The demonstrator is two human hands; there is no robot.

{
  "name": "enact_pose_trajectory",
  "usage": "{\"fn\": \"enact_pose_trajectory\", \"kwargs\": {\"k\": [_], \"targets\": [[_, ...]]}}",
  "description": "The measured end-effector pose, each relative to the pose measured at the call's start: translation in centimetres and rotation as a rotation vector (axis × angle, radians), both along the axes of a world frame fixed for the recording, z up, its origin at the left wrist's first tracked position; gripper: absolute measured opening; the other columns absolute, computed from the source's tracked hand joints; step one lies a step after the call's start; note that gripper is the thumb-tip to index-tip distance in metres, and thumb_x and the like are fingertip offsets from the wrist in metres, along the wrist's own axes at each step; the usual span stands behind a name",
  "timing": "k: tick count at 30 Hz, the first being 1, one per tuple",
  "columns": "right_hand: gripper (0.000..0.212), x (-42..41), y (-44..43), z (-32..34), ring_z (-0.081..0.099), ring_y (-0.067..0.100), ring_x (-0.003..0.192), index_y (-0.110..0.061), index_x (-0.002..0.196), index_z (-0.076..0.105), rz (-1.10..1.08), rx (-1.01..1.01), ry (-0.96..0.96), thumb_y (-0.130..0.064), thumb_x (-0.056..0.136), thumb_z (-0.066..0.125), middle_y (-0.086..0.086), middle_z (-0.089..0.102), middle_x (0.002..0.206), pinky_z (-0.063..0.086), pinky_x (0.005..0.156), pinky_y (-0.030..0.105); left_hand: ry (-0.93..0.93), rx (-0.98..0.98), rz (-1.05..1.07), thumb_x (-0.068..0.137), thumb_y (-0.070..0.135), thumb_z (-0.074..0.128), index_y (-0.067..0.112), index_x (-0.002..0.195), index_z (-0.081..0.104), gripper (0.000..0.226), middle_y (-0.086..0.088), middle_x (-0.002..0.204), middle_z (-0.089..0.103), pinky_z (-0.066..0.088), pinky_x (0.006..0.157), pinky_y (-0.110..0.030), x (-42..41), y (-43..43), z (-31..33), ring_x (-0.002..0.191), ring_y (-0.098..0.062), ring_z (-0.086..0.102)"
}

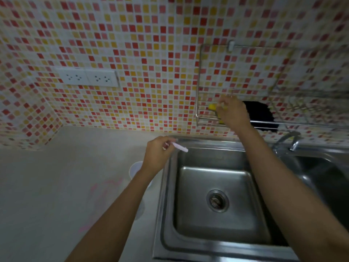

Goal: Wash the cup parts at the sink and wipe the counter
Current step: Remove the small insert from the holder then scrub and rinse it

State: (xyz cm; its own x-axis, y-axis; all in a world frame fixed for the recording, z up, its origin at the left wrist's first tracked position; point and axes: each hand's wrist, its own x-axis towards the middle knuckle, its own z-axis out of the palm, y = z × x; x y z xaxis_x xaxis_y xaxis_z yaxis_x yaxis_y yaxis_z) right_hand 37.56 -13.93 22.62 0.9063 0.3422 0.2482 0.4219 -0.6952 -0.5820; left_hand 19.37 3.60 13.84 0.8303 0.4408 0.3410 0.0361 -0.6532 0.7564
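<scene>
Head view: pink smears (pixel 105 188) marked the worktop (pixel 47 186); the left hand (pixel 156 154) pinched a pink straw (pixel 179 147), pointing right over the sink (pixel 213 201); the right hand (pixel 233 112), nearer, closed on a yellow sponge (pixel 212 106) in the wall rack (pixel 200 118).

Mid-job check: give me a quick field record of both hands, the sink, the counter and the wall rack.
left hand: holds a pink straw over the sink's back-left corner
right hand: reaching into the wire rack, fingers on a yellow sponge
sink basin: empty, drain open, no water seen running
faucet: at the right of the basin
counter: pink spill streaks; clear cup partly hidden behind left forearm
</scene>
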Motion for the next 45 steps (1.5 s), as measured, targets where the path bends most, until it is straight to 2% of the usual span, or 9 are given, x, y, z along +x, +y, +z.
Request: {"fn": "enact_pose_trajectory", "kwargs": {"k": [3, 6, 8, 10, 14, 18, 24, 33, 45], "targets": [[0.049, 2.3, 0.1, 0.4, 0.050, 0.025, 0.121, -0.020, 0.131, 0.053, 0.065, -0.226, 0.258, -0.036, 0.087, 0.065, 0.006, 0.049, 0.139, 0.043, 0.094, 0.032, 0.013, -0.057, 0.005, 0.085, 0.010, 0.067, 0.009, 0.099, 0.072, 0.014, -0.001, 0.088, 0.070, 0.040, 0.068, 0.002, 1.1, -1.6, -0.1, 0.076, -0.011, 0.061], [0.037, 3.4, 0.6, 0.3, 0.058, 0.026, 0.107, -0.020, 0.124, 0.058, 0.056, -0.285, 0.211, -0.025, 0.088, 0.064, 0.008, 0.056, 0.132, 0.052, 0.086, 0.034, 0.031, -0.093, 0.020, 0.086, 0.011, 0.066, 0.008, 0.102, 0.072, 0.017, -0.001, 0.090, 0.070, 0.039, 0.069, 0.004, 1.8, -3.2, -0.5, 0.078, -0.008, 0.061], [0.028, 3.7, 0.3, -0.1, 0.062, 0.025, 0.093, -0.019, 0.120, 0.063, 0.056, -0.116, 0.116, -0.019, 0.092, 0.058, 0.011, 0.066, 0.116, 0.053, 0.071, 0.030, 0.034, -0.128, 0.029, 0.088, 0.011, 0.065, 0.009, 0.104, 0.072, 0.018, -0.002, 0.092, 0.072, 0.039, 0.070, 0.004, 2.0, -4.3, -0.7, 0.077, -0.005, 0.061], [0.029, 2.4, -0.6, 0.1, 0.062, 0.022, 0.095, -0.017, 0.123, 0.063, 0.107, 0.170, -0.041, -0.017, 0.095, 0.055, 0.008, 0.068, 0.110, 0.050, 0.079, 0.023, 0.043, -0.154, 0.022, 0.089, 0.013, 0.063, 0.011, 0.103, 0.071, 0.016, 0.002, 0.092, 0.071, 0.043, 0.073, 0.000, 2.1, -5.3, -0.9, 0.078, -0.003, 0.062], [0.034, -4.3, -3.9, -0.7, 0.047, 0.002, 0.086, -0.018, 0.127, 0.059, 0.104, 0.369, -0.256, -0.021, 0.093, 0.059, -0.002, 0.050, 0.110, 0.034, 0.072, -0.004, 0.057, -0.204, 0.009, 0.089, 0.017, 0.064, 0.015, 0.102, 0.070, 0.014, 0.001, 0.093, 0.072, 0.052, 0.079, -0.018, 2.6, -7.5, -1.3, 0.083, -0.009, 0.066], [0.042, -8.4, -7.8, -6.9, 0.047, 0.000, 0.081, -0.034, 0.132, 0.051, 0.218, 0.177, -0.168, -0.021, 0.093, 0.059, -0.006, 0.044, 0.107, 0.048, 0.078, 0.011, 0.023, -0.209, 0.002, 0.085, 0.010, 0.068, 0.011, 0.095, 0.073, 0.011, 0.008, 0.080, 0.069, 0.047, 0.068, -0.006, 3.2, -10.3, -1.1, 0.070, 0.006, 0.063], [0.040, -7.6, -9.6, -11.1, 0.050, 0.013, 0.078, -0.035, 0.133, 0.052, 0.049, 0.100, -0.124, -0.022, 0.095, 0.053, -0.003, 0.043, 0.099, 0.053, 0.076, 0.037, -0.032, -0.284, 0.005, 0.082, 0.006, 0.070, 0.019, 0.092, 0.072, 0.016, 0.008, 0.078, 0.070, 0.051, 0.069, -0.012, 4.6, -13.8, -0.7, 0.068, 0.007, 0.063], [0.038, -7.2, -12.9, -12.0, 0.054, 0.016, 0.079, -0.036, 0.135, 0.049, -0.036, 0.106, -0.034, -0.028, 0.098, 0.047, -0.002, 0.044, 0.098, 0.055, 0.075, 0.040, -0.027, -0.305, 0.025, 0.082, 0.008, 0.070, 0.008, 0.097, 0.073, 0.015, 0.002, 0.084, 0.072, 0.049, 0.070, -0.006, 5.4, -16.4, -0.5, 0.072, 0.010, 0.063], [0.051, -9.7, -13.1, -10.7, 0.054, 0.016, 0.085, -0.034, 0.143, 0.039, 0.109, 0.104, -0.165, -0.021, 0.095, 0.052, 0.000, 0.047, 0.106, 0.052, 0.068, 0.030, 0.038, -0.552, 0.102, 0.083, 0.012, 0.069, 0.011, 0.090, 0.073, 0.008, -0.004, 0.081, 0.074, 0.056, 0.079, -0.030, 6.8, -18.6, 0.0, 0.078, -0.016, 0.071]]}}
